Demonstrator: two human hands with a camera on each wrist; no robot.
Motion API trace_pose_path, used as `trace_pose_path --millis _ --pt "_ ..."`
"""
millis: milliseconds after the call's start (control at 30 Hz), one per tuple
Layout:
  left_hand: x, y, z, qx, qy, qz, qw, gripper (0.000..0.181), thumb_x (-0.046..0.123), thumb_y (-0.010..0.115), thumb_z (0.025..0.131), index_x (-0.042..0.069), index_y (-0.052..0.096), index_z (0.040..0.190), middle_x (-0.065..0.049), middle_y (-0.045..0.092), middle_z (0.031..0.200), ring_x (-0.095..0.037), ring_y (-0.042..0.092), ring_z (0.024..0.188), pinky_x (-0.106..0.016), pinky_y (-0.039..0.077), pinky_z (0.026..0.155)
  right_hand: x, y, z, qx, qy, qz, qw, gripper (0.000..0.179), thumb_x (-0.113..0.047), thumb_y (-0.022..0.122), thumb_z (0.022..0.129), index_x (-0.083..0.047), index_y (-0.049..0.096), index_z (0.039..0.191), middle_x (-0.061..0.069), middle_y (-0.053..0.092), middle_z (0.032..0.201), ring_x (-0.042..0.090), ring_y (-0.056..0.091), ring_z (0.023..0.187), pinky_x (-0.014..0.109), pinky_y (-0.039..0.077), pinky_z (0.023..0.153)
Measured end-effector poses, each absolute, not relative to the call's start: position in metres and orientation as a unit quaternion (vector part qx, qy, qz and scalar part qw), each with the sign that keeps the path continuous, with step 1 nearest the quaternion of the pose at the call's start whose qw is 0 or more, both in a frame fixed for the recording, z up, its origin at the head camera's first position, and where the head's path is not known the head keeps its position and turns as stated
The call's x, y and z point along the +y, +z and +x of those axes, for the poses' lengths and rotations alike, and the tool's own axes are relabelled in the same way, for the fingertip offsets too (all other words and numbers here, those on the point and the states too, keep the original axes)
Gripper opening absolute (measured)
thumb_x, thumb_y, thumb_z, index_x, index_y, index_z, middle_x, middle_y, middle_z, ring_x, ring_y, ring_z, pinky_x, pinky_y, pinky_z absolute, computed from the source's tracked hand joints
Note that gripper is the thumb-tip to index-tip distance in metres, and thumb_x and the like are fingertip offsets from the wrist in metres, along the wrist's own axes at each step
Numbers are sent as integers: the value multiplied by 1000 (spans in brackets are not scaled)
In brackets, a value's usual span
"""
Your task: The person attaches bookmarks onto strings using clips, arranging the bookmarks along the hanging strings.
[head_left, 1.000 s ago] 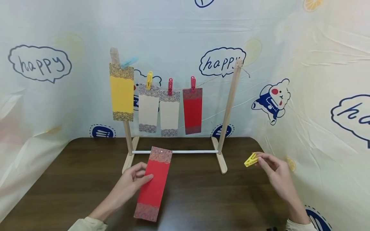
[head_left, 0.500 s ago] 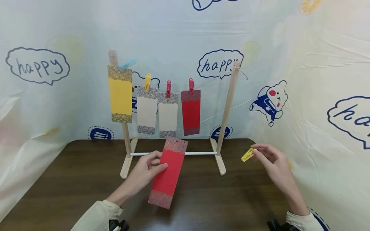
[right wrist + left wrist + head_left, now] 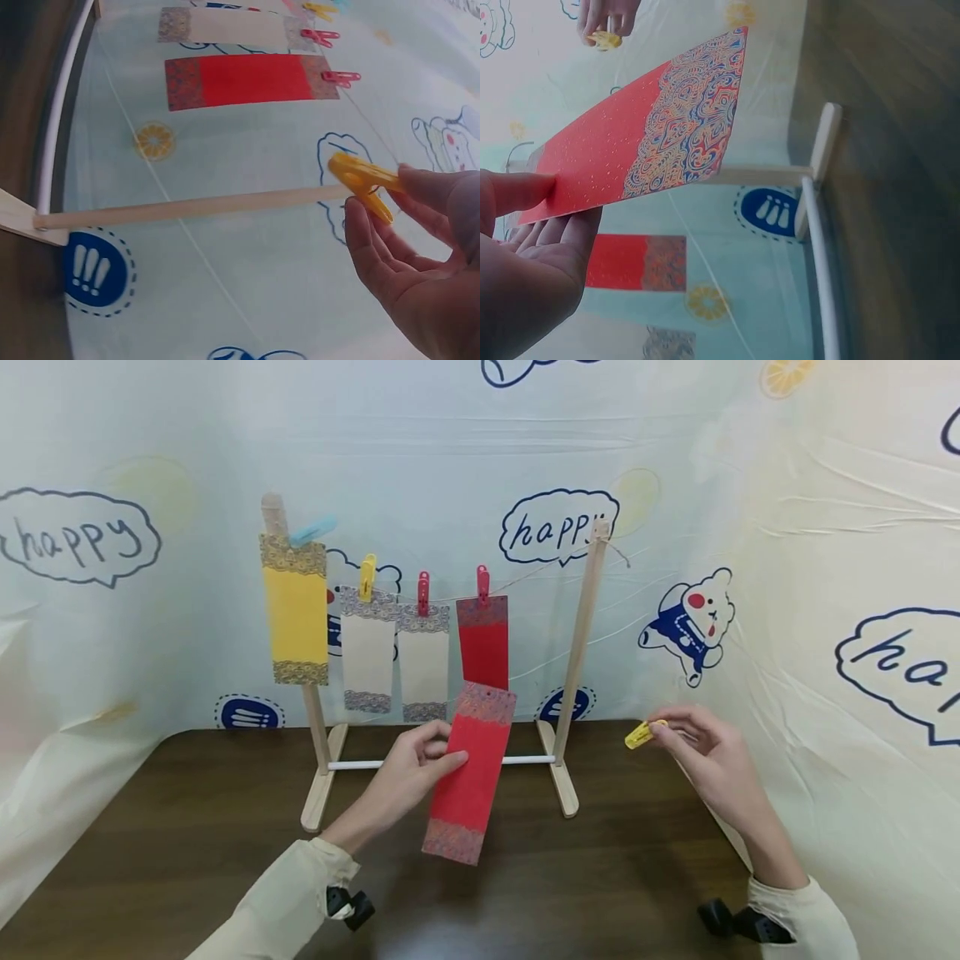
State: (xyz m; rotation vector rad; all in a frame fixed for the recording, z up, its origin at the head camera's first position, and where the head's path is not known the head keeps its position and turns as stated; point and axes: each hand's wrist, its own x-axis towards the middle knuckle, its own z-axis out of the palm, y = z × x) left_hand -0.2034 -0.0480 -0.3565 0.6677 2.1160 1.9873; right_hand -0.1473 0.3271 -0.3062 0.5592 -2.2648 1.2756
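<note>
My left hand pinches a red card with patterned bands at both ends, thumb in front and fingers behind. The card tilts in front of the rack, its top overlapping the hanging red card in the head view. Off to the right, my right hand pinches a yellow clothespin by its handle ends. On the string hang a yellow card, two white cards and the red one. A blue clothespin, a yellow one and two red clothespins sit along it.
The wooden rack has a left post, a right post and a white lower bar. It stands on the dark table, close to a printed curtain at the back and right.
My left hand has carried the red card up and to the right, toward the rack's right half. My right hand has risen slightly with the yellow clothespin. The view has shifted a little.
</note>
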Motion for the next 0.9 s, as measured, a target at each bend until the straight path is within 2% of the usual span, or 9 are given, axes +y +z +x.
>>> trace_pose_path --millis 200,433,600,700,900 --pt "-27 -348 -215 694 681 221 83 33 13 68 95 2 55 123 -17 70 117 -30 71 98 -41 58 83 323 -283 -148 -845 435 186 251 41 0 70 90 -5 61 130 18 69 115 6 68 96 16 53 83" --pt "-1 -338 -232 686 688 227 70 30 14 67 96 5 56 122 -15 69 117 -28 70 101 -42 58 83 321 -257 -149 -852 405 194 269 33 2 72 89 -1 66 121 17 71 111 1 69 94 16 53 81" --pt "11 -332 -243 686 688 233 47 26 14 67 96 5 57 118 -14 71 112 -27 72 96 -41 59 82 318 -238 -155 -858 366 212 293 34 0 71 90 -5 66 124 13 71 111 1 66 95 12 50 85" --pt "18 -323 -245 681 689 246 39 26 12 65 97 2 57 119 -18 71 111 -29 72 95 -42 59 83 315 -229 -159 -862 339 216 308 33 -4 71 92 -6 67 124 11 72 109 -1 65 95 9 48 86" --pt "33 -315 -257 671 691 267 22 22 12 64 97 2 57 115 -16 72 108 -27 72 89 -40 60 78 308 -211 -168 -869 282 230 337 31 -9 71 92 -4 67 122 10 73 107 -8 61 93 8 48 83"
